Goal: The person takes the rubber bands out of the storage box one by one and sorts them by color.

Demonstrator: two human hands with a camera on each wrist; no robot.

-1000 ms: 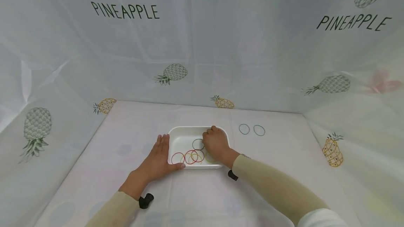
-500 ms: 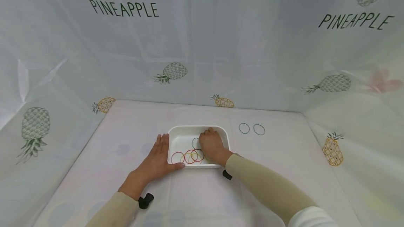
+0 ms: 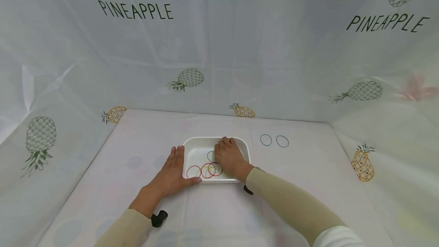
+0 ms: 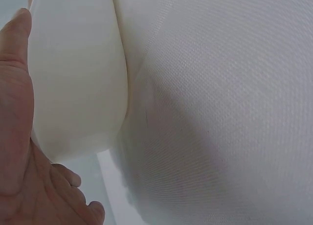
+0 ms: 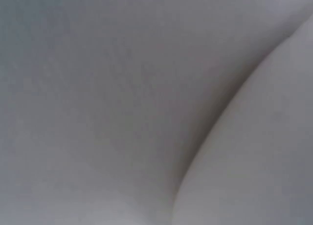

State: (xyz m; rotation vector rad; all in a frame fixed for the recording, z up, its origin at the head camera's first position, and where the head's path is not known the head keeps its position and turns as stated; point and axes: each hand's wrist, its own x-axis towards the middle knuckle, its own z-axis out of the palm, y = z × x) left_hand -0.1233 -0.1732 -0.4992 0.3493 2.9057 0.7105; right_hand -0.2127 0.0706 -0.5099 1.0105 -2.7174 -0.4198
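Observation:
A white rectangular tray [image 3: 195,151] sits on the table in the head view. My left hand [image 3: 171,174] rests against its left side with fingers straight, the thumb along the front rim; the left wrist view shows that hand [image 4: 19,137] beside the tray's pale outer wall [image 4: 78,78]. My right hand [image 3: 229,157] reaches inside the tray's right half, fingers curled down over a green rubber band [image 3: 207,156]. Its fingertips and the band's right part are hidden. Several red rubber bands [image 3: 194,166] and yellow ones overlap along the tray's front.
Two green rubber bands [image 3: 260,140] [image 3: 288,141] lie side by side on the table, right of the tray. White pineapple-print sheeting [image 3: 274,68] hangs at the back and sides. The right wrist view holds only blurred pale surfaces.
My right hand has shifted a little left within the tray and now covers more of the green rubber band, which has also edged slightly left. The left hand stays in place.

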